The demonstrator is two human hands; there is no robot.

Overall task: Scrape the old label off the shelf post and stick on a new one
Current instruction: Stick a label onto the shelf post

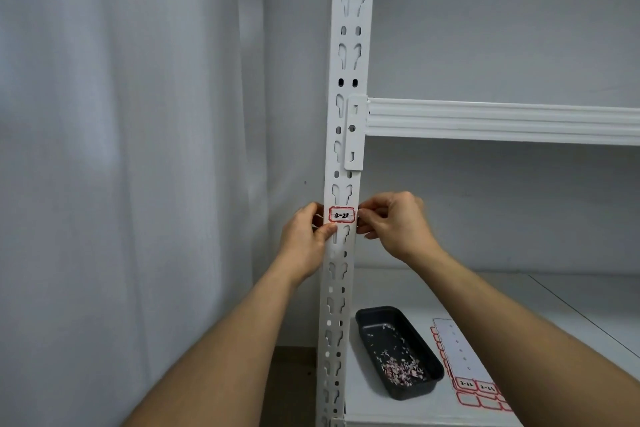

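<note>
A white slotted shelf post [349, 55] runs up the middle of the head view. A red-bordered label [342, 215] with black handwriting lies across its front, just below the shelf beam bracket. My left hand [306, 239] pinches the label's left end, thumb on its lower left corner. On the other side, my right hand [394, 222] holds the label's right end with its fingertips at the post's edge. Whether the label is stuck flat or only held against the post is unclear.
On the lower shelf board [540, 291] a black tray [372, 317] holds several small paper scraps. Beside it lies a sheet of red-bordered labels [460, 354]. A white beam [502, 120] crosses to the right. A pale curtain [121, 149] hangs on the left.
</note>
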